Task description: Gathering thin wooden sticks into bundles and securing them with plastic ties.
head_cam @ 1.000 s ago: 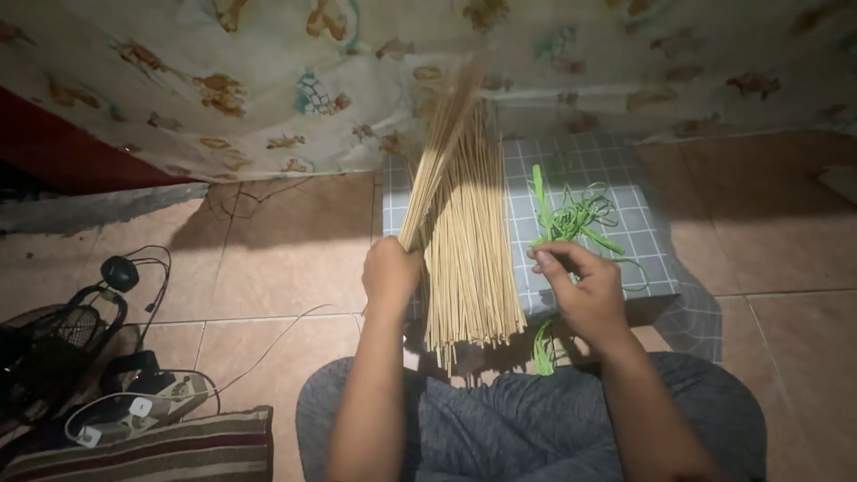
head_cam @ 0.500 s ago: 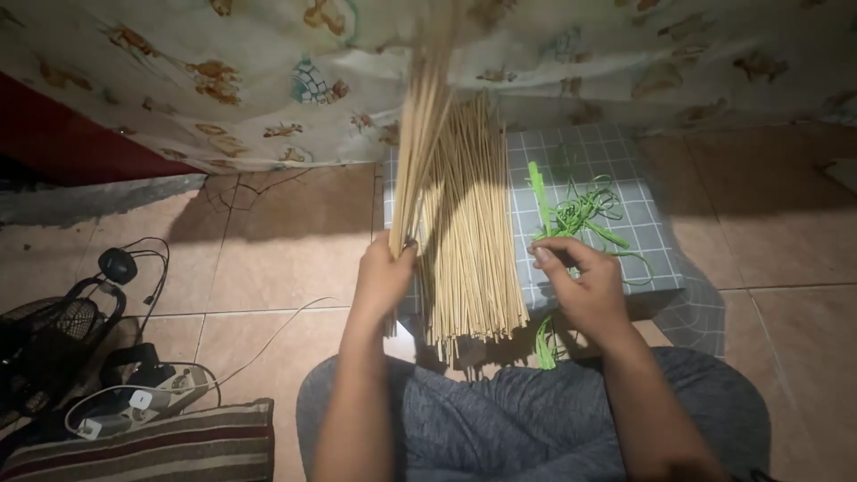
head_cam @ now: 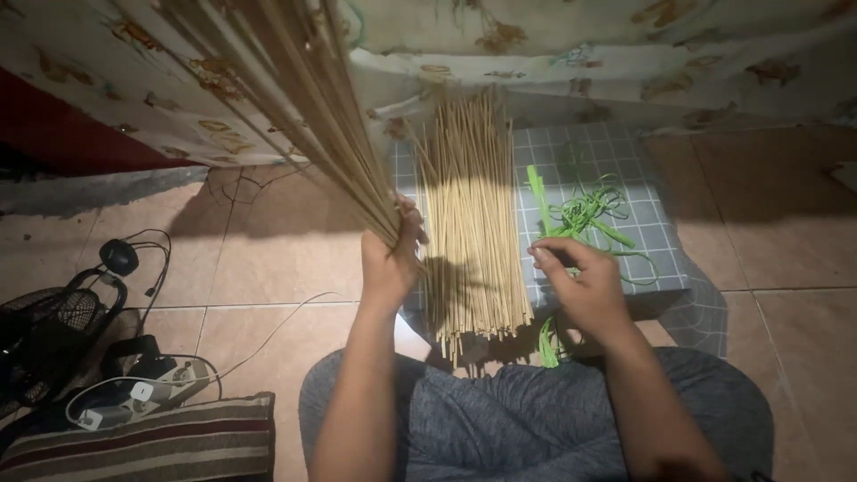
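Sticks (head_cam: 295,116), a thin bundle, are gripped at the base by the left hand (head_cam: 390,261) and fanned up-left, clear of the pile (head_cam: 471,214) on the checked cloth (head_cam: 652,241); green strips (head_cam: 585,214) are pinched by the right hand (head_cam: 580,286), kept beside the pile.

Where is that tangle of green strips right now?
The green strips lie on the grey checked cloth, right of the pile of pale sticks and just beyond the right hand, which touches them.
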